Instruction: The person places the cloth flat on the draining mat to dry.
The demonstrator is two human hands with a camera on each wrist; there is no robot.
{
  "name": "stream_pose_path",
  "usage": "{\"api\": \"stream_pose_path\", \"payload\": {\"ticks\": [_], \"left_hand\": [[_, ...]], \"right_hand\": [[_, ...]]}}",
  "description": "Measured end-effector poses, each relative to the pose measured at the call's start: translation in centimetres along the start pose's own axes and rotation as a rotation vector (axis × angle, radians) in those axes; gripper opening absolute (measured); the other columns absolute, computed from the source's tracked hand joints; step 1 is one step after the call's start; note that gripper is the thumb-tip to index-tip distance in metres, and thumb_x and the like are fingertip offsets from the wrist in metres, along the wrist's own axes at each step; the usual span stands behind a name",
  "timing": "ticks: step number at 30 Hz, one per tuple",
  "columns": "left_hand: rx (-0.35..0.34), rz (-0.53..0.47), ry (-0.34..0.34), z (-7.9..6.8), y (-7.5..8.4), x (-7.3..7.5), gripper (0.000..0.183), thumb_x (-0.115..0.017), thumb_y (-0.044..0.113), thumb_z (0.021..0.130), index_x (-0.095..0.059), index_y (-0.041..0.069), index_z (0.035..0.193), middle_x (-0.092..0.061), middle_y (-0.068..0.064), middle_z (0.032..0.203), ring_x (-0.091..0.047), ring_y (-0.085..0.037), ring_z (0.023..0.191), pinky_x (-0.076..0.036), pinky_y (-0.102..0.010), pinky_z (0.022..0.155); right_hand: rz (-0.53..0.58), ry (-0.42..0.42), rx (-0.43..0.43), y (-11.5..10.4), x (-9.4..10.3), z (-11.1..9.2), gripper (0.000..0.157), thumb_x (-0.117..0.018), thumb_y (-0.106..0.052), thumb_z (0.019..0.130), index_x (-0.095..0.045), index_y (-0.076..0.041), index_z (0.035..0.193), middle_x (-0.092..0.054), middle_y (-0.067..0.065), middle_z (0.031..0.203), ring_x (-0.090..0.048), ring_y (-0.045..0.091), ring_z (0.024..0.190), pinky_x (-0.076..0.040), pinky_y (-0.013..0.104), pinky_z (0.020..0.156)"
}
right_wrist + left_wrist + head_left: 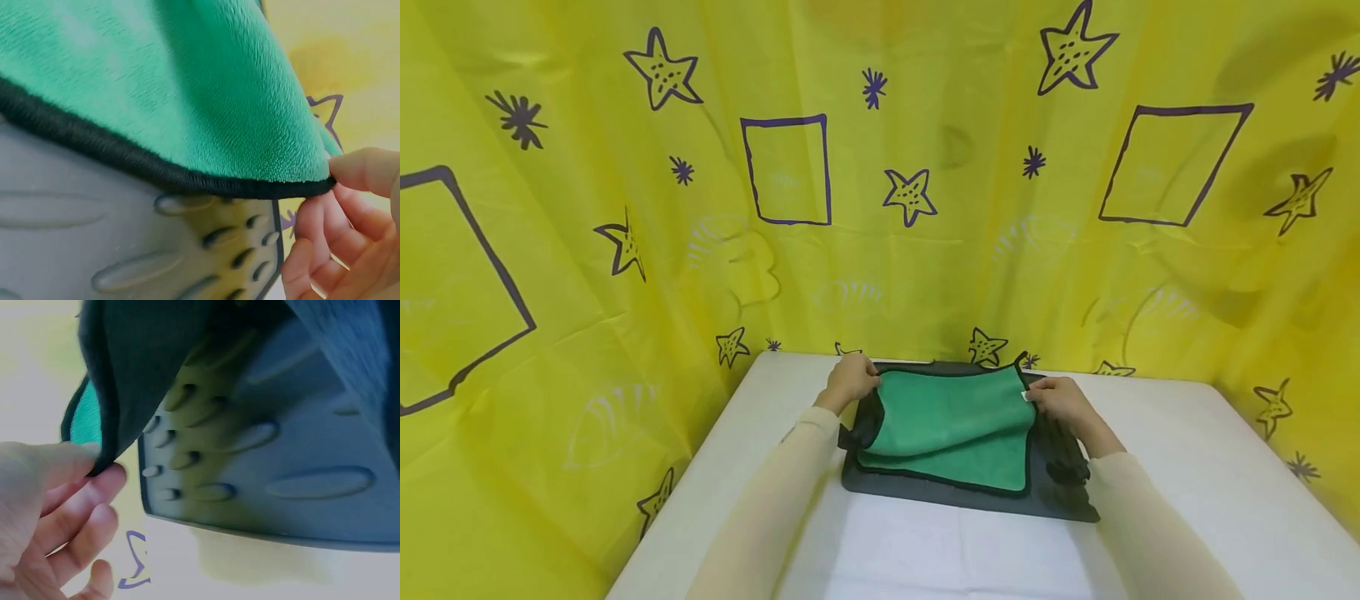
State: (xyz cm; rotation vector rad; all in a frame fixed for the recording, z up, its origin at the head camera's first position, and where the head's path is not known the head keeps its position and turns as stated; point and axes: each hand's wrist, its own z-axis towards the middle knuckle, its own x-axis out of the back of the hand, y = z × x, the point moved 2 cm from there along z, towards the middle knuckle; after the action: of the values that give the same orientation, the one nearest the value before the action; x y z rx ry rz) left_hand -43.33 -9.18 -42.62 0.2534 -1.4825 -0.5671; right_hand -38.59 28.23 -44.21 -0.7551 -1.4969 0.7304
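A green plush cloth with a black border is spread between my two hands, with a fold running across it. My left hand pinches its far left corner between thumb and fingers; in the left wrist view that hand has the black edge at its fingertips, and the cloth's dark grey underside shows. At the far right corner, near a small white label, my right hand pinches the edge, as the right hand in its wrist view confirms. Beneath lies a dark grey mat with raised ovals, partly covered.
The mat lies on a white table. Behind and on both sides hangs a yellow curtain with purple stars and squares. Black devices sit by both wrists, the right one over the mat's right side.
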Motion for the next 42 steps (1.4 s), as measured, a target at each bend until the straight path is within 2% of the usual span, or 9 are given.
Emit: {"api": "stream_pose_path", "payload": {"ticks": [7, 11, 15, 20, 25, 30, 33, 36, 42], "left_hand": [[0.038, -0.026, 0.159, 1.1, 1.0, 0.9, 0.019, -0.065, 0.028, 0.091, -0.074, 0.014, 0.101, -0.072, -0.003, 0.102, -0.065, -0.019, 0.078, -0.048, -0.031, 0.059], [0.051, -0.067, 0.234, 1.6, 1.3, 0.9, 0.019, -0.065, 0.029, 0.091, -0.074, 0.015, 0.101, -0.073, -0.003, 0.101, -0.065, -0.020, 0.078, -0.049, -0.033, 0.061], [0.052, -0.096, 0.262, 1.9, 1.3, 0.3, 0.016, -0.066, 0.028, 0.091, -0.074, 0.017, 0.099, -0.073, -0.002, 0.095, -0.063, -0.018, 0.071, -0.047, -0.031, 0.056], [0.058, -0.097, 0.261, 1.8, 0.9, -0.7, 0.013, -0.065, 0.025, 0.091, -0.073, 0.017, 0.098, -0.072, -0.002, 0.088, -0.063, -0.018, 0.070, -0.047, -0.032, 0.057], [0.083, -0.088, 0.268, 1.7, 0.4, -1.7, 0.009, -0.066, 0.024, 0.091, -0.072, 0.019, 0.094, -0.072, -0.001, 0.083, -0.063, -0.018, 0.070, -0.046, -0.033, 0.058], [0.072, -0.077, 0.211, 1.7, 0.4, -2.2, 0.015, -0.062, 0.024, 0.093, -0.069, 0.017, 0.104, -0.072, -0.004, 0.095, -0.065, -0.023, 0.076, -0.048, -0.036, 0.061], [0.071, -0.048, 0.130, 1.5, 0.3, -2.6, 0.027, -0.062, 0.025, 0.093, -0.063, 0.015, 0.119, -0.069, -0.008, 0.109, -0.065, -0.027, 0.087, -0.050, -0.040, 0.070], [0.064, -0.027, 0.071, 1.1, -0.1, -3.0, 0.036, -0.061, 0.027, 0.094, -0.057, 0.013, 0.127, -0.067, -0.009, 0.114, -0.065, -0.028, 0.095, -0.051, -0.042, 0.077], [-0.003, -0.031, 0.071, -0.1, -1.1, -2.5, 0.024, -0.060, 0.022, 0.093, -0.064, 0.012, 0.115, -0.069, -0.008, 0.103, -0.065, -0.024, 0.084, -0.051, -0.037, 0.067]], "right_hand": [[0.044, 0.099, -0.059, -1.2, 0.2, 0.3, 0.031, -0.052, -0.020, 0.095, -0.057, 0.006, 0.111, -0.055, 0.011, 0.094, -0.050, 0.022, 0.083, -0.046, 0.032, 0.069], [0.077, 0.144, -0.110, -1.2, -0.1, 0.7, 0.031, -0.054, -0.021, 0.095, -0.058, 0.004, 0.114, -0.056, 0.009, 0.094, -0.051, 0.020, 0.082, -0.046, 0.031, 0.068], [0.115, 0.174, -0.128, -1.0, -0.7, 1.0, 0.026, -0.054, -0.018, 0.095, -0.058, 0.004, 0.108, -0.053, 0.005, 0.084, -0.049, 0.018, 0.075, -0.044, 0.030, 0.065], [0.143, 0.190, -0.124, -0.6, -1.7, 1.3, 0.021, -0.053, -0.013, 0.094, -0.057, 0.005, 0.103, -0.050, 0.003, 0.077, -0.046, 0.016, 0.069, -0.042, 0.029, 0.061], [0.131, 0.213, -0.168, 0.3, -2.4, 1.7, 0.022, -0.055, -0.013, 0.092, -0.059, 0.004, 0.105, -0.053, 0.003, 0.080, -0.048, 0.016, 0.070, -0.041, 0.028, 0.060], [0.096, 0.225, -0.160, 1.0, -2.4, 2.0, 0.022, -0.056, -0.015, 0.092, -0.059, 0.003, 0.105, -0.055, 0.008, 0.087, -0.049, 0.020, 0.075, -0.041, 0.029, 0.062], [0.061, 0.155, -0.141, 1.3, -2.3, 2.1, 0.027, -0.055, -0.017, 0.094, -0.056, 0.005, 0.110, -0.057, 0.014, 0.095, -0.051, 0.022, 0.080, -0.043, 0.029, 0.065], [0.029, 0.068, -0.132, 1.6, -2.0, 1.9, 0.034, -0.055, -0.020, 0.095, -0.053, 0.008, 0.115, -0.056, 0.017, 0.102, -0.054, 0.023, 0.084, -0.045, 0.029, 0.068], [0.024, -0.044, -0.062, 1.8, -0.8, 0.3, 0.031, -0.052, -0.019, 0.096, -0.054, 0.007, 0.113, -0.061, 0.015, 0.099, -0.059, 0.020, 0.081, -0.048, 0.030, 0.068]]}}
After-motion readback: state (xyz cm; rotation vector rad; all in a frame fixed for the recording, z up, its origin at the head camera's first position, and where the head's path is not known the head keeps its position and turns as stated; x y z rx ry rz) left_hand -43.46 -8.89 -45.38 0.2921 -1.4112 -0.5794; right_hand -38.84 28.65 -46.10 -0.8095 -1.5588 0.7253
